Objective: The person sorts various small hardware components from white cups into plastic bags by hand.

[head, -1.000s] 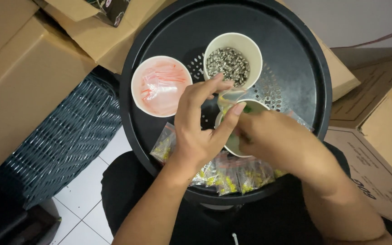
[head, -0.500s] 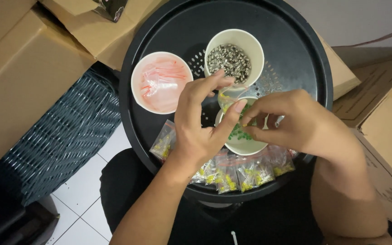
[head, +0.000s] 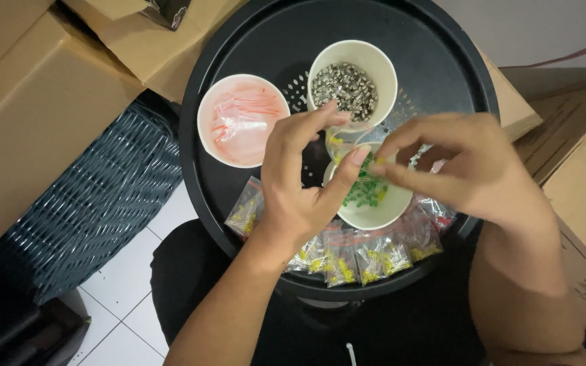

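My left hand (head: 300, 183) pinches a small clear plastic bag (head: 342, 144) holding a few yellow bits, above the paper cup of green and yellow small parts (head: 374, 203). My right hand (head: 462, 169) hovers over that cup with thumb and forefinger pinched together near the bag's mouth; whether it holds a tiny part I cannot tell. Both hands are over a round black tray (head: 442, 61). Behind stands a cup of small metal pieces (head: 351, 81), and to the left a cup of empty clear bags with red strips (head: 239, 118).
Several filled little bags of yellow parts (head: 347, 261) lie along the tray's near rim. Cardboard boxes (head: 42, 95) stand left, back and right. A dark woven basket (head: 96, 210) sits low on the left over white floor tiles (head: 123, 305).
My right hand has lifted out of the green-parts cup and moved up and right toward the bag's mouth. The left hand with the bag has stayed nearly still.
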